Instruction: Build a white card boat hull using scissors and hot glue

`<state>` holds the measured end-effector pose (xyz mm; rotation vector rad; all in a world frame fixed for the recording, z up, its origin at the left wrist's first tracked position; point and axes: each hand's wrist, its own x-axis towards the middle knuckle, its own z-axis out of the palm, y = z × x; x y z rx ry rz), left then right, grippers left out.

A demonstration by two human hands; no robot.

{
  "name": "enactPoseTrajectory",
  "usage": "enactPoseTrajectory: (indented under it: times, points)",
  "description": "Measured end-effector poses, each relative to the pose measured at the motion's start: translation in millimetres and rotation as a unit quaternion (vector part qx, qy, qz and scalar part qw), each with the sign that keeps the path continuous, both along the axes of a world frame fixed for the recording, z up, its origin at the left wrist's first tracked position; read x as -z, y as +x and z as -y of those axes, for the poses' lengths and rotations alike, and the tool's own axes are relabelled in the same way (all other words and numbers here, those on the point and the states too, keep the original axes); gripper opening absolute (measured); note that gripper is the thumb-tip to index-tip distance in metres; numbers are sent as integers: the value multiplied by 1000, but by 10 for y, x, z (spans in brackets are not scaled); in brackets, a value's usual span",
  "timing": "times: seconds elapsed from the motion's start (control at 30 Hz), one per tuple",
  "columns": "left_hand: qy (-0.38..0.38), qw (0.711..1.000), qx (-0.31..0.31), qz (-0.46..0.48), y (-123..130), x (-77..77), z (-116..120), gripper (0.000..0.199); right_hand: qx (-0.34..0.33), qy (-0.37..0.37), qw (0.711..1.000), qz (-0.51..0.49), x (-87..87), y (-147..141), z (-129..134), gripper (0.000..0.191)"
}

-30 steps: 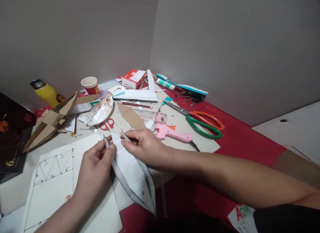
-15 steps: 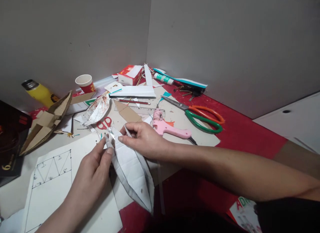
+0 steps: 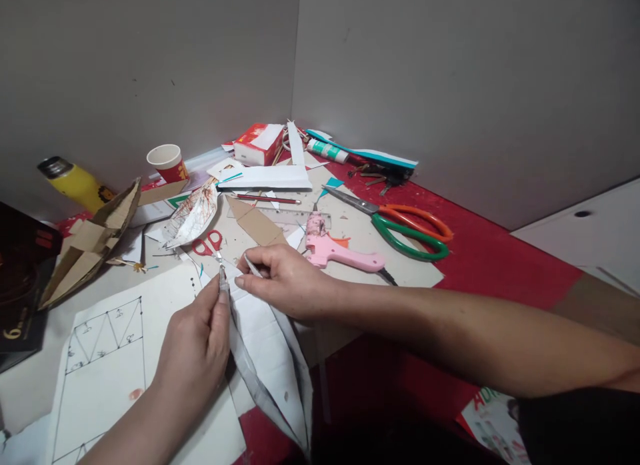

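Observation:
Between my hands is a white paper-covered boat shape (image 3: 267,345) with a flat bottom and raised side walls, its near tip pointing down toward me. My left hand (image 3: 200,338) pinches the far end of its left wall between thumb and fingers. With thumb and forefinger, my right hand (image 3: 280,278) grips the far end of the right wall. Just beyond the far end lie small red-handled scissors (image 3: 207,244). A pink glue gun (image 3: 340,248) rests past my right hand, beside large scissors with orange and green handles (image 3: 400,228).
A sheet with a drawn truss pattern (image 3: 105,345) lies at left. Behind it stand a cardboard boat form (image 3: 90,245), a yellow bottle (image 3: 75,185) and a paper cup (image 3: 167,162). A pencil (image 3: 267,198), ruler (image 3: 280,216) and glue stick (image 3: 327,150) lie farther back.
My left hand has moved slightly right, bringing the left wall's far end nearer the right one. The boat shape's near tip sits lower in view.

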<state>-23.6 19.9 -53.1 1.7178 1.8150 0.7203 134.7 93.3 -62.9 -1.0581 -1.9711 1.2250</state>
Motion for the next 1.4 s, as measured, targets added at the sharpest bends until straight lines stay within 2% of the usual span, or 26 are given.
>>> enactPoseTrajectory:
  times: [0.2,0.3,0.4,0.5,0.63,0.8,1.07,1.27,1.4]
  points:
    - [-14,1000,5,20,-3,-1,-3,39,-4,11,1000,2,-18,1,12,17]
    - [-71,989,-3,131,-26,-83,-22,40,15,-3,1000,-5,-20,17,3,16]
    - [-135,959,-34,246,-74,-154,-55,45,29,-27,999,-31,-12,37,-19,14]
    - [-171,939,-76,289,-119,-162,-89,48,37,-32,997,-60,4,47,-41,13]
    - [-178,944,-77,269,-130,-127,-94,25,48,-35,996,-68,15,41,-43,11]
    - [-132,968,-62,203,-92,-146,-48,14,49,-41,997,-49,-13,41,-30,9]
    - [-70,986,-54,139,-40,-96,-47,10,9,-120,992,-25,-111,41,-40,19]
    - [-82,989,-51,112,-15,-60,-34,17,-39,-174,984,-31,-134,71,-45,18]
    - [-77,989,-48,120,-20,-37,-24,18,-35,-184,982,-10,-147,92,-41,15]
